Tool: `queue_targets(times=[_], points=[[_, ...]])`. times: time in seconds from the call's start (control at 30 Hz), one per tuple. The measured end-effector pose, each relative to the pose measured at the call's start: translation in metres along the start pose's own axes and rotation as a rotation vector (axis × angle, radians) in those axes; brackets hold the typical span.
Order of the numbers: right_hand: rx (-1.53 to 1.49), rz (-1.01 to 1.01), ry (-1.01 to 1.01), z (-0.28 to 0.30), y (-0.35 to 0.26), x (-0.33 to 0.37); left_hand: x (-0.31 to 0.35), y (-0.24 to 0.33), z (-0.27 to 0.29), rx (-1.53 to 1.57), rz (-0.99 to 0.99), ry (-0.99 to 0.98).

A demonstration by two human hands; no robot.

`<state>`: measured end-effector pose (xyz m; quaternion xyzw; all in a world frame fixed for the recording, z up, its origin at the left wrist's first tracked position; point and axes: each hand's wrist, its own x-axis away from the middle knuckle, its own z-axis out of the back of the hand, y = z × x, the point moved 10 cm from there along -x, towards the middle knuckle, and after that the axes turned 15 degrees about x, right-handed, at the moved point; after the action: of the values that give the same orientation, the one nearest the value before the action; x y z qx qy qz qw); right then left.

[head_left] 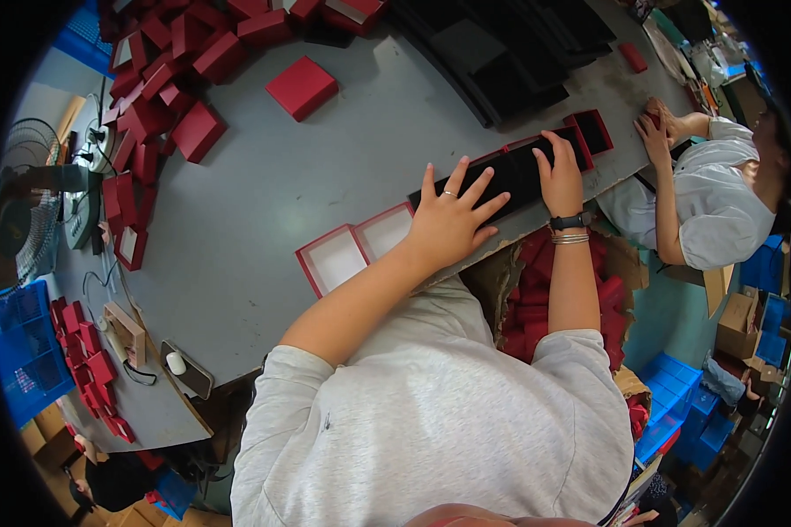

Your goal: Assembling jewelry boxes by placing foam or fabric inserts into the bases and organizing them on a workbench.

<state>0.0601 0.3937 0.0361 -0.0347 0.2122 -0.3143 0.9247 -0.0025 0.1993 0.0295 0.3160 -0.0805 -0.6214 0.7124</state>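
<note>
So, left hand (pixel 446 225) splayed wide over black strip (pixel 521 183); right hand (pixel 561 183) arched over it, grip unclear.

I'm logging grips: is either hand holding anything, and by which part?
The left hand lies spread over the black strip, not gripping it; the right hand curls over its right part, but whether it grips cannot be told.

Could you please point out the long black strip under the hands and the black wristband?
Long black strip (pixel 523 181): head view, bare part of its top surface.
Black wristband (pixel 569 222): head view, middle of the band.
</note>
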Motion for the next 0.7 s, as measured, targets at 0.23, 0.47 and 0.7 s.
queue_targets(times=[0.23, 0.47, 0.7], points=[[0.033, -0.026, 0.059, -0.006, 0.002, 0.002, 0.001, -0.003, -0.005, -0.029, 0.015, 0.013], [-0.075, -0.112, 0.111, -0.004, 0.022, -0.004, 0.0, -0.007, -0.007, -0.07, 0.039, 0.011], [-0.137, -0.12, 0.19, 0.024, 0.024, -0.014, 0.001, -0.005, 0.001, -0.044, 0.046, 0.058]])
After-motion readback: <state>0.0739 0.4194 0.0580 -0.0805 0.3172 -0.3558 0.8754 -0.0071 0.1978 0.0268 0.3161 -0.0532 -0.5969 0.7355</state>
